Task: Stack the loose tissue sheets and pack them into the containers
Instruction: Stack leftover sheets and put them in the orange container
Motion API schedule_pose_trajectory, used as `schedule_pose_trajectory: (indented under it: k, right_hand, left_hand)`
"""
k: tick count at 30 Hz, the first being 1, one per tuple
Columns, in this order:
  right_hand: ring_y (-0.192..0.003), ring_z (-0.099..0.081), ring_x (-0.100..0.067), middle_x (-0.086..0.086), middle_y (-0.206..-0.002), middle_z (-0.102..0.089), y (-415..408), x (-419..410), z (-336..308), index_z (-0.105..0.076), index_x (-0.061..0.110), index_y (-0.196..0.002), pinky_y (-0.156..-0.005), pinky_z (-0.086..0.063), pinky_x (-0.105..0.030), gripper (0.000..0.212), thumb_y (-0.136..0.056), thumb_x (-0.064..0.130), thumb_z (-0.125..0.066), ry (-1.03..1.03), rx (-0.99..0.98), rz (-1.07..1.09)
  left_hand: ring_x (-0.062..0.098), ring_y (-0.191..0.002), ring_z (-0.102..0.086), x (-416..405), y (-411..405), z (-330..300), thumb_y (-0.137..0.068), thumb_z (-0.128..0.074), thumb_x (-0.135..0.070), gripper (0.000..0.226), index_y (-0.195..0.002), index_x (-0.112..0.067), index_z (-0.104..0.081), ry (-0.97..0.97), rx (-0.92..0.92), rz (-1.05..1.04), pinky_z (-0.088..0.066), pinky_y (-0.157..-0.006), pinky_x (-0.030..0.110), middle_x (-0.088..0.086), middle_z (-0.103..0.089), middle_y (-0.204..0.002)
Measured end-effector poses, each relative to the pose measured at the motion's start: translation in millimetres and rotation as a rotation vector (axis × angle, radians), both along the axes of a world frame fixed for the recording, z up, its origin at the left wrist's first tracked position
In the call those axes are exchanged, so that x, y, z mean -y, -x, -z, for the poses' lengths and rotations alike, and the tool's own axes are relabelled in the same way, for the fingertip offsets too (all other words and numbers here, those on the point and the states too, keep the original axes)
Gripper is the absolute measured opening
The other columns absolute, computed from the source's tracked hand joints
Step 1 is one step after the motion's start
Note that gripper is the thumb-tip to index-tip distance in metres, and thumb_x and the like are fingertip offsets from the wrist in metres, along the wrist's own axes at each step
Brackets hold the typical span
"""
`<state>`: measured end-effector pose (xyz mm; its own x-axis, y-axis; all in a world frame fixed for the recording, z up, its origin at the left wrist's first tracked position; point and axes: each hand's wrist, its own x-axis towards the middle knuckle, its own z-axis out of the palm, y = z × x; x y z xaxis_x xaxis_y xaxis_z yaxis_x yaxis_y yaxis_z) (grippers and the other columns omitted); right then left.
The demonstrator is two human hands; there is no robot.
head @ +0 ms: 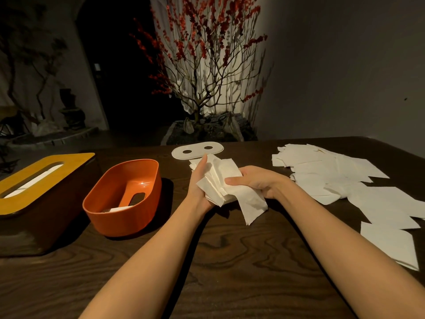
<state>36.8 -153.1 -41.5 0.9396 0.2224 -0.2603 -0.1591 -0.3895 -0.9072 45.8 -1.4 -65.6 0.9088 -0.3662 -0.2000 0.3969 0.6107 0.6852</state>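
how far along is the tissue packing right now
Done: the brown box with the yellow lid shows white tissue through its slot. In hand: both the left hand and right hand hold a stack of tissues. Left: the orange container holds only a little white tissue, its white lid lies off, and many loose sheets remain spread on the table.

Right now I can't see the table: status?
Left hand and right hand both grip tissue stack. Orange container open. Loose sheets remain. Path clear.
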Motion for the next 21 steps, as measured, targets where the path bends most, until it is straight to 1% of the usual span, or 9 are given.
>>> schedule_pose_trajectory:
  k: [1,4,6,9,10,12,15,18,21]
  right_hand:
    - [-0.1,-0.06,-0.022,-0.008,-0.112,-0.065,0.2,-0.6,-0.1,-0.058,0.014,-0.121,-0.092,-0.051,-0.04,0.039,-0.087,0.03,-0.069,-0.006,-0.002,0.003]
    - [-0.094,-0.059,-0.02,-0.008,-0.109,-0.065,-0.3,-1.2,-0.3,-0.059,0.012,-0.119,-0.085,-0.049,-0.036,0.038,-0.086,0.03,-0.069,0.009,-0.012,0.003]
    - [-0.092,-0.059,-0.02,-0.007,-0.106,-0.066,-0.7,-1.6,-1.3,-0.061,0.011,-0.117,-0.084,-0.049,-0.035,0.038,-0.086,0.031,-0.069,0.048,-0.019,0.01]
    - [-0.085,-0.06,-0.016,-0.003,-0.095,-0.065,0.6,-1.0,-2.5,-0.062,0.015,-0.101,-0.076,-0.049,-0.03,0.023,-0.087,0.033,-0.068,0.123,0.014,0.054]
    - [-0.086,-0.059,-0.016,-0.002,-0.095,-0.064,0.4,-0.3,-2.5,-0.061,0.016,-0.1,-0.076,-0.048,-0.03,0.022,-0.088,0.034,-0.067,0.134,0.041,0.078]
    - [-0.096,-0.056,-0.018,0.0,-0.103,-0.058,-2.8,2.0,-0.3,-0.057,0.016,-0.108,-0.083,-0.047,-0.032,0.027,-0.09,0.034,-0.064,0.143,0.12,0.133]
    - [-0.103,-0.048,-0.014,0.003,-0.107,-0.051,-5.9,3.0,1.9,-0.06,0.012,-0.111,-0.084,-0.04,-0.03,0.025,-0.094,0.03,-0.059,0.199,0.281,0.187]
    - [-0.086,-0.049,-0.014,-0.004,-0.089,-0.056,-6.8,7.6,3.9,-0.065,0.007,-0.094,-0.072,-0.038,-0.025,0.018,-0.095,0.023,-0.057,0.199,0.389,0.23]
    - [-0.075,-0.048,-0.012,0.001,-0.076,-0.054,-5.8,15.4,4.3,-0.063,0.013,-0.081,-0.064,-0.036,-0.021,0.018,-0.095,0.023,-0.057,0.168,0.459,0.307]
  left_hand:
    - [0.036,-0.111,-0.058,-0.8,-1.5,1.1,-0.09,-0.052,-0.054,0.052,-0.115,-0.009,-0.057,0.014,-0.005,-0.015,-0.043,-0.096,0.05,0.021,-0.062,-0.117]
    - [0.035,-0.095,-0.061,-1.4,-2.2,1.6,-0.093,-0.052,-0.045,0.038,-0.104,-0.01,-0.057,0.041,-0.021,-0.062,-0.045,-0.089,0.05,0.02,-0.063,-0.105]
    - [0.032,-0.089,-0.06,-0.4,-3.0,1.8,-0.095,-0.05,-0.04,0.03,-0.097,-0.011,-0.057,0.049,-0.036,-0.099,-0.045,-0.09,0.049,0.018,-0.063,-0.098]
    - [0.032,-0.09,-0.059,-0.3,-1.5,-0.2,-0.098,-0.044,-0.036,0.03,-0.094,-0.01,-0.058,0.079,-0.05,-0.104,-0.041,-0.099,0.05,0.016,-0.064,-0.097]
    - [0.033,-0.09,-0.059,-0.9,-1.1,-1.0,-0.098,-0.044,-0.036,0.03,-0.094,-0.009,-0.058,0.088,-0.055,-0.102,-0.041,-0.098,0.05,0.017,-0.064,-0.097]
    - [0.035,-0.09,-0.059,-2.4,-1.1,-2.1,-0.098,-0.044,-0.036,0.028,-0.094,-0.01,-0.055,0.08,-0.076,-0.118,-0.042,-0.093,0.051,0.019,-0.063,-0.097]
    - [0.037,-0.092,-0.058,-3.7,-2.3,-2.1,-0.099,-0.043,-0.035,0.028,-0.098,-0.009,-0.051,0.07,-0.097,-0.123,-0.04,-0.099,0.052,0.021,-0.061,-0.099]
    - [0.039,-0.094,-0.058,-3.8,-2.4,-1.4,-0.1,-0.043,-0.035,0.029,-0.102,-0.007,-0.05,0.086,-0.104,-0.12,-0.04,-0.098,0.053,0.022,-0.062,-0.098]
    - [0.036,-0.091,-0.059,-4.5,-2.3,-1.8,-0.101,-0.041,-0.033,0.032,-0.095,-0.005,-0.054,0.074,-0.091,-0.116,-0.042,-0.092,0.051,0.02,-0.063,-0.097]
